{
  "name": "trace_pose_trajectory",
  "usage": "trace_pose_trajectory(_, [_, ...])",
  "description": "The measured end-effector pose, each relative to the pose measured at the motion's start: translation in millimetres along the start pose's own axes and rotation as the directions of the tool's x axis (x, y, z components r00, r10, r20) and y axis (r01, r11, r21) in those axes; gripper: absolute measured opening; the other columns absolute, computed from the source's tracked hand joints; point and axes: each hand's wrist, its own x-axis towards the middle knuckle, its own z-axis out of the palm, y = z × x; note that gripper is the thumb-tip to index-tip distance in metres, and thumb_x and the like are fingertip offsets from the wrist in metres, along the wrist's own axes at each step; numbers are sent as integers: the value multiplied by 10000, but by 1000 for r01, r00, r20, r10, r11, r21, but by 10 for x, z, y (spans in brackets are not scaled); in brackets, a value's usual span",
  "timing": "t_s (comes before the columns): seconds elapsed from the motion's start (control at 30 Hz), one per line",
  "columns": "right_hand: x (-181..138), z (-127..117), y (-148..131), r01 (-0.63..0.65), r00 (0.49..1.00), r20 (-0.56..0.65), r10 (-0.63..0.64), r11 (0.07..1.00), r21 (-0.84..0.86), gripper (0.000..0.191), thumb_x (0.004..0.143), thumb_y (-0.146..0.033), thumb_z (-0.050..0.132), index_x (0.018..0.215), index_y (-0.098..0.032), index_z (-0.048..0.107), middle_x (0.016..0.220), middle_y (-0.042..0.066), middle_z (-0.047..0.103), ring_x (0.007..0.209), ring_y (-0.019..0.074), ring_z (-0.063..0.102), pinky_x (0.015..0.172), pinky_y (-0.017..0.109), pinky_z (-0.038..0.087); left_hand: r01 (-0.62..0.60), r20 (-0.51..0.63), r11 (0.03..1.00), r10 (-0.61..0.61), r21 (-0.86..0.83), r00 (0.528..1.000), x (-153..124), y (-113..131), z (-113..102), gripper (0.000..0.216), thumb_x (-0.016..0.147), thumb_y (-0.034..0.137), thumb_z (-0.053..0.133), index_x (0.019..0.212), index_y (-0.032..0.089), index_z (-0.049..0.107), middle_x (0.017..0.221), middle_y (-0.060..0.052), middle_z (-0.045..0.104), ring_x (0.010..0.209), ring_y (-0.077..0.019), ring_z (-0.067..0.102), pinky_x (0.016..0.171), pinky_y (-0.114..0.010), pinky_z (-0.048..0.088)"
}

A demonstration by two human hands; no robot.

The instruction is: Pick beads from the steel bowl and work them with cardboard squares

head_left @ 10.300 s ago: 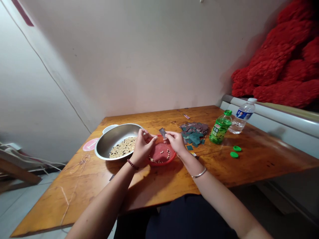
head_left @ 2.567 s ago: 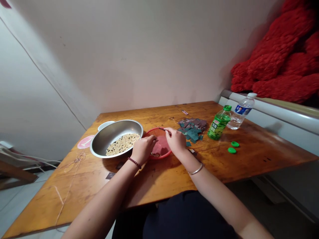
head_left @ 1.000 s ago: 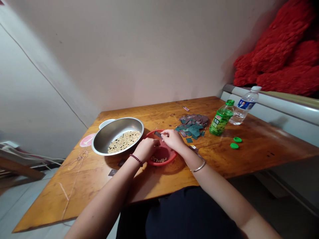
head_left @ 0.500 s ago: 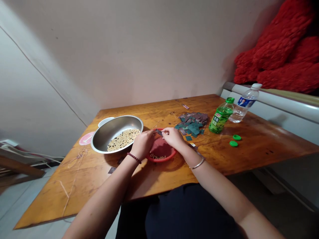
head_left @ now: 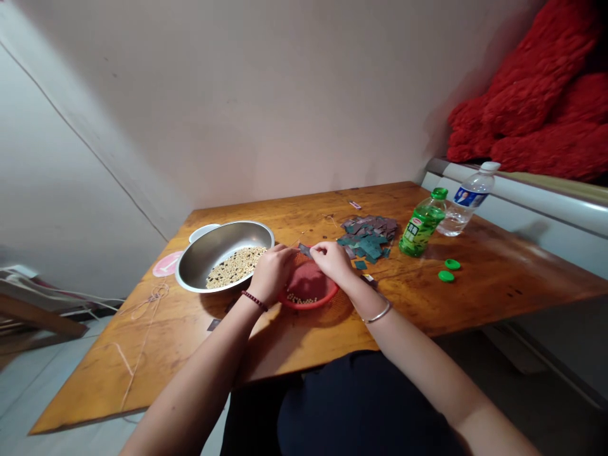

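My left hand (head_left: 270, 272) and my right hand (head_left: 332, 261) meet over a small red basket (head_left: 311, 291) that holds several pale beads. Between the fingertips of both hands is a small grey card piece (head_left: 304, 249); both hands pinch it. A thin string may run from it, too fine to make out. Left of the basket stands a steel bowl (head_left: 209, 253) with pale and dark beans (head_left: 235, 266) in it. A beaded bracelet circles my left wrist, a metal bangle my right.
A heap of grey and teal card pieces (head_left: 368, 237) lies right of the basket. Farther right stand a green bottle (head_left: 422, 223) and a clear water bottle (head_left: 465, 199), with two green caps (head_left: 446, 270) nearby. String (head_left: 142, 310) trails across the wooden table (head_left: 475, 285). A red fuzzy blanket (head_left: 536, 95) sits at the back right.
My hands stay over the red basket. In the last second they rose slightly and drew together on the small card piece. The view shifted a little.
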Motion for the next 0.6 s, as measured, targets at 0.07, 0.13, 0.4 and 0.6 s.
trace_pose_trajectory(0.07, [0,5,8,6,1000,-10,-5,1000,14,214,779,-312,528,753,-218,718,741,26,714,667,155,615,588,220,389,-7,16,1000,7,10,1000,-4,1,10,274,850,184,456,1017,222,670,938,-45,666,799,-129,612,744,-238,470])
trace_pose_trajectory(0.13, [6,11,18,3,1000,-21,-2,1000,30,211,778,-306,524,749,-222,715,755,23,717,685,157,623,607,220,400,-6,30,1000,6,13,1000,-7,7,23,286,844,178,461,1041,230,663,965,-46,678,809,-132,623,749,-245,471])
trace_pose_trajectory(0.4, [23,-2,14,-32,999,-34,34,997,76,200,771,-292,527,748,-221,712,750,19,717,691,159,631,625,220,424,28,268,997,-48,77,962,-31,34,95,229,827,256,492,947,222,684,842,-48,701,728,-143,631,694,-239,461])
trace_pose_trajectory(0.6, [-6,-48,-33,-3,994,-109,15,994,107,208,778,-308,518,751,-219,704,689,2,695,654,152,616,593,217,409,-37,378,992,-13,125,926,-51,14,123,220,822,280,484,856,226,694,823,-51,696,749,-163,634,713,-266,473])
